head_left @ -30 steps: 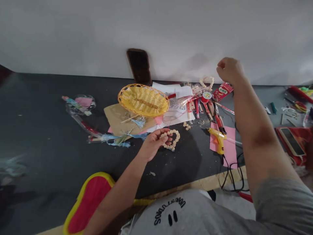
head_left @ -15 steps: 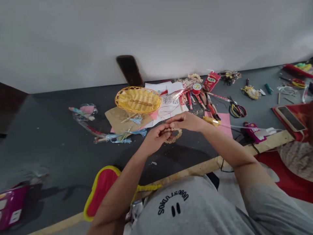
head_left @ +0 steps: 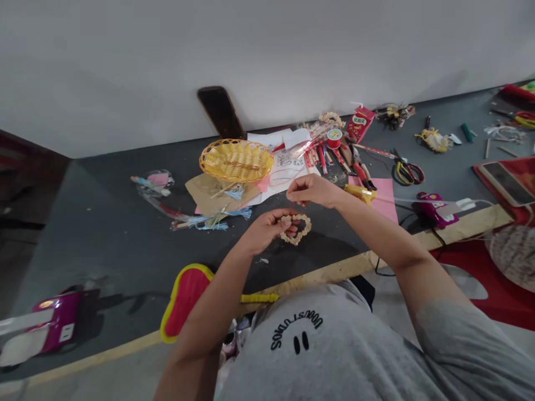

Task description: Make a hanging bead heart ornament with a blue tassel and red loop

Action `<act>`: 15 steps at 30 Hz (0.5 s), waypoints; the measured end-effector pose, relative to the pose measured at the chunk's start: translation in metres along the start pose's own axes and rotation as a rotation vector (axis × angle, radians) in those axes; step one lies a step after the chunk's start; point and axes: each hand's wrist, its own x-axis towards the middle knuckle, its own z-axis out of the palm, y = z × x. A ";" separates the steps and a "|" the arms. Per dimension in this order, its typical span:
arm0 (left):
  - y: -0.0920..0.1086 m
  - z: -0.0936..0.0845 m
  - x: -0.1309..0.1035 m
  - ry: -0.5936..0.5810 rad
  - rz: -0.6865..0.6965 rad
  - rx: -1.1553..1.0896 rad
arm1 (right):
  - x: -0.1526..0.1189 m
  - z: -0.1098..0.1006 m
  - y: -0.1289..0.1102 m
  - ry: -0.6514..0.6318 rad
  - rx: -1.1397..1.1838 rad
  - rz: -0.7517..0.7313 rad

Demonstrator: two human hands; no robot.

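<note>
A heart-shaped ring of small pale pieces (head_left: pixel 308 227) hangs over the dark table, its left side pinched by my left hand (head_left: pixel 270 229). Just above and to the right, my right hand (head_left: pixel 314 190) has thumb and forefinger pressed together. A thin red thread seems to run between that pinch and the ring, but it is barely visible. Beyond my hands lie white papers (head_left: pixel 288 167), a red thread spool (head_left: pixel 334 138) and a yellow woven basket (head_left: pixel 236 161).
Blue tassels (head_left: pixel 209 220) lie left of my hands. Pliers (head_left: pixel 361 174), scissors (head_left: pixel 407 171) and a yellow glue gun (head_left: pixel 360 193) are to the right. A phone (head_left: pixel 221 112) leans on the wall. Purple power strips (head_left: pixel 62 317) sit at both sides. A red-yellow shape (head_left: pixel 188 298) lies near the table edge.
My right hand has moved up, away from my left hand and the ring. More of the heart shape now shows below my left fingers. The view has shifted slightly.
</note>
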 end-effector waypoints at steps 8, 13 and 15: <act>-0.004 -0.022 0.009 0.031 0.028 0.191 | 0.013 0.006 0.008 -0.079 -0.095 -0.048; 0.018 -0.033 0.022 0.009 0.252 0.274 | 0.022 0.010 0.012 -0.108 -0.267 -0.073; 0.024 -0.036 0.029 0.020 0.295 0.254 | 0.025 0.011 0.014 -0.062 -0.297 -0.077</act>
